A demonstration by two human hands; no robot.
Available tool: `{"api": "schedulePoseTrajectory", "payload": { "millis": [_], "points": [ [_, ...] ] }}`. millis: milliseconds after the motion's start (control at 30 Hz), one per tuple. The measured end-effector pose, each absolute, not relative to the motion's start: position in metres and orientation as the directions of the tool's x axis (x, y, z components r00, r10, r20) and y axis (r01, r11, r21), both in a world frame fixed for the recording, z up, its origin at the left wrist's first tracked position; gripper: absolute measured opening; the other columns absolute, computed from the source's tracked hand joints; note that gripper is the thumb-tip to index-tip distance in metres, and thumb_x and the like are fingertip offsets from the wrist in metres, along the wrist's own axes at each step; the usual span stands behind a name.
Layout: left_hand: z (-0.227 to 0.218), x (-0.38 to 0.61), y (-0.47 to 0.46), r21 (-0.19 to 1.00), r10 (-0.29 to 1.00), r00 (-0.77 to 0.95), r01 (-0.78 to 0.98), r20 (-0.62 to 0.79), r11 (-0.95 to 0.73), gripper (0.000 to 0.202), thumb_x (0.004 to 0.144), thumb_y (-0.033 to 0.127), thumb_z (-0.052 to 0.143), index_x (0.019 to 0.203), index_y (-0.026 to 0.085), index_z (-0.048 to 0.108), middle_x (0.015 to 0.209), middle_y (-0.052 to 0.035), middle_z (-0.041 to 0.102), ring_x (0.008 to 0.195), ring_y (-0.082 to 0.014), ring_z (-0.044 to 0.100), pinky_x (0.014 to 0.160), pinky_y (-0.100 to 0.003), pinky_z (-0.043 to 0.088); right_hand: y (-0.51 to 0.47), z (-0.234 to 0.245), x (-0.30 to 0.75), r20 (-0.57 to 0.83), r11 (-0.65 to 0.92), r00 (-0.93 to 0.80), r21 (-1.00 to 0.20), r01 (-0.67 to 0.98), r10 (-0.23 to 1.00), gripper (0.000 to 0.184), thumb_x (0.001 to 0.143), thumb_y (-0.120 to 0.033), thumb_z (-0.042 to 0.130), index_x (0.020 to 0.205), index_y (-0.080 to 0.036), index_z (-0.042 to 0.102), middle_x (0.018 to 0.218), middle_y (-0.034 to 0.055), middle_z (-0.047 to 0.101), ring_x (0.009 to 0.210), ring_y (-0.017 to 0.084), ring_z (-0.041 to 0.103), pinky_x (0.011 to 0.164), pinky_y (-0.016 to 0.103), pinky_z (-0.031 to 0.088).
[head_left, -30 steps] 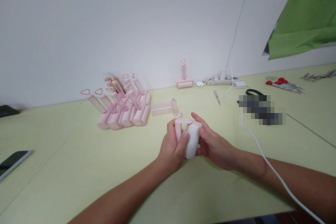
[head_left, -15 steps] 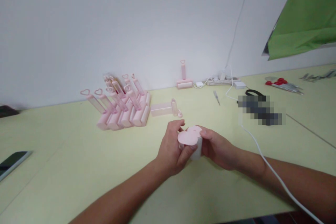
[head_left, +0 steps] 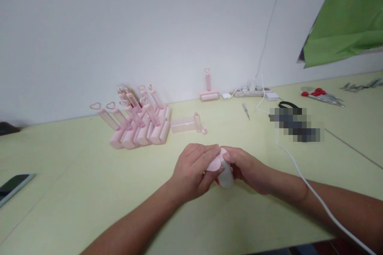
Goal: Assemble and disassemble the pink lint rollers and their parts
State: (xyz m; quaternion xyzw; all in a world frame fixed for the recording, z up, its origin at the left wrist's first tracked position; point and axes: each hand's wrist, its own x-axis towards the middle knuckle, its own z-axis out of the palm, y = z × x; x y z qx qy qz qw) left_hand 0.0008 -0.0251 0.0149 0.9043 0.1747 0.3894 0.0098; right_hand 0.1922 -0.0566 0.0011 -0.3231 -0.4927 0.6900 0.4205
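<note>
Between my two hands is a lint roller head, with a pink end piece [head_left: 214,165] facing up and a pale sticky roll [head_left: 226,178] below it. My left hand [head_left: 197,169] grips it from the left, fingers laid over the pink top and thumb against its near side. My right hand [head_left: 247,167] holds it from the right, thumb pressed on the top edge; its other fingers are partly hidden behind the roll. Beyond my hands, a clear pink cover [head_left: 183,124] lies beside a short clear handle [head_left: 197,122] with a pink heart loop [head_left: 204,130].
Several pink lint rollers [head_left: 143,135] stand grouped at the left, another one [head_left: 209,95] by the wall. A screwdriver [head_left: 245,110], power strip [head_left: 253,92] and red-handled scissors [head_left: 320,92] lie further right. A white cable [head_left: 299,175] crosses over my right forearm. A phone [head_left: 13,187] is at far left.
My left hand's fingers have moved over the pink top, covering much of it. The roller head has tilted and sits slightly lower, showing more of the pale roll.
</note>
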Motion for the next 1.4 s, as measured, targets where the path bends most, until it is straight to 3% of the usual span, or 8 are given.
{"api": "schedulePoseTrajectory", "payload": {
  "millis": [200,367,567,667,733,1033,1167,1400],
  "points": [
    [0.02,0.001,-0.027,0.087,0.302,0.673,0.334,0.675,-0.939,0.038,0.09,0.025,0.061,0.126,0.018,0.052,0.115,-0.0135,0.071,0.091,-0.0221,0.067,0.077,-0.037,0.049,-0.062,0.01,0.191,-0.115,-0.223,-0.426,-0.951,-0.215,0.897,0.022,0.088,-0.04,0.051,0.088,-0.018,0.058,0.076,0.0021,0.056,0.064,0.016,0.051,0.054,0.026,0.042],
    [0.022,0.005,-0.029,0.105,0.342,0.67,0.368,0.659,-0.924,0.028,0.094,0.029,0.056,0.119,0.017,0.056,0.107,-0.0112,0.073,0.088,-0.0205,0.066,0.076,-0.036,0.045,-0.066,0.013,0.186,-0.161,-0.319,-0.462,-0.903,-0.289,0.872,0.026,0.089,-0.039,0.048,0.099,-0.019,0.06,0.08,0.0039,0.062,0.068,0.019,0.057,0.058,0.032,0.049],
    [0.024,0.008,-0.035,0.114,0.378,0.621,0.421,0.687,-0.9,0.023,0.098,0.032,0.047,0.11,0.015,0.059,0.099,-0.0102,0.073,0.083,-0.0201,0.063,0.074,-0.035,0.042,-0.073,0.007,0.178,-0.291,-0.443,-0.4,-0.818,-0.367,0.869,0.042,0.09,-0.058,0.047,0.101,-0.019,0.06,0.082,0.0042,0.065,0.074,0.018,0.06,0.062,0.029,0.052],
    [0.027,0.009,-0.04,0.122,0.369,0.613,0.406,0.698,-0.906,0.023,0.098,0.033,0.047,0.108,0.015,0.058,0.099,-0.0096,0.072,0.08,-0.0192,0.062,0.073,-0.035,0.041,-0.076,0.003,0.178,-0.343,-0.531,-0.482,-0.779,-0.334,0.806,0.065,0.085,-0.077,0.041,0.1,-0.017,0.061,0.078,0.0056,0.066,0.069,0.019,0.061,0.057,0.032,0.054],
    [0.027,0.009,-0.042,0.135,0.373,0.626,0.394,0.685,-0.909,0.025,0.099,0.035,0.046,0.107,0.016,0.059,0.099,-0.0091,0.072,0.08,-0.0187,0.061,0.073,-0.035,0.04,-0.076,0.002,0.179,-0.34,-0.556,-0.549,-0.778,-0.291,0.763,0.071,0.082,-0.081,0.039,0.097,-0.015,0.063,0.074,0.0068,0.066,0.063,0.02,0.061,0.051,0.033,0.055],
    [0.02,0.007,-0.033,0.356,0.474,0.623,0.314,0.622,-0.88,0.033,0.099,0.043,0.044,0.095,0.015,0.062,0.082,-0.0073,0.067,0.076,-0.0187,0.058,0.073,-0.034,0.04,-0.072,-0.005,0.178,-0.364,-0.602,-0.568,-0.736,-0.311,0.738,0.06,0.086,-0.07,0.043,0.098,-0.015,0.064,0.074,0.0074,0.068,0.056,0.019,0.062,0.047,0.031,0.053],
    [0.02,0.007,-0.033,0.389,0.485,0.621,0.296,0.615,-0.872,0.037,0.1,0.045,0.04,0.096,0.015,0.062,0.08,-0.0072,0.065,0.075,-0.0183,0.056,0.073,-0.034,0.04,-0.074,-0.002,0.179,-0.391,-0.611,-0.546,-0.73,-0.306,0.741,0.062,0.082,-0.071,0.048,0.09,-0.012,0.065,0.076,0.0087,0.069,0.06,0.018,0.062,0.054,0.029,0.052],
    [0.019,0.007,-0.031,0.429,0.483,0.628,0.251,0.61,-0.868,0.035,0.099,0.046,0.044,0.091,0.016,0.06,0.08,-0.0069,0.063,0.076,-0.0181,0.054,0.073,-0.033,0.039,-0.074,0.001,0.179,-0.395,-0.595,-0.507,-0.735,-0.326,0.766,0.056,0.078,-0.068,0.061,0.094,-0.014,0.064,0.079,0.005,0.068,0.065,0.016,0.061,0.06,0.028,0.049]
  ]
}}
